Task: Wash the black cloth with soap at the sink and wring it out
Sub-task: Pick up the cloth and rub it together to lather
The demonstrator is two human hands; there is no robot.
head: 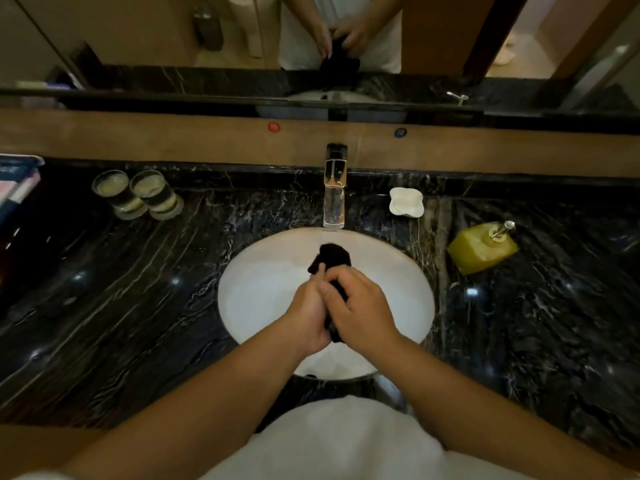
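The black cloth (331, 258) is bunched up above the middle of the white sink basin (263, 292). My left hand (309, 313) and my right hand (360, 311) are pressed together around its lower part, both closed on it. The cloth's upper end sticks out beyond my fingers, toward the chrome faucet (335, 188). No water stream shows from the faucet. A yellow soap dispenser (483, 250) with a metal pump lies tilted on the counter to the right of the basin.
The counter (121, 306) is black veined marble. A white soap dish (406, 201) sits right of the faucet. Two glass tumblers (138, 194) stand at the back left, with folded items at the far left edge. A mirror runs along the back wall.
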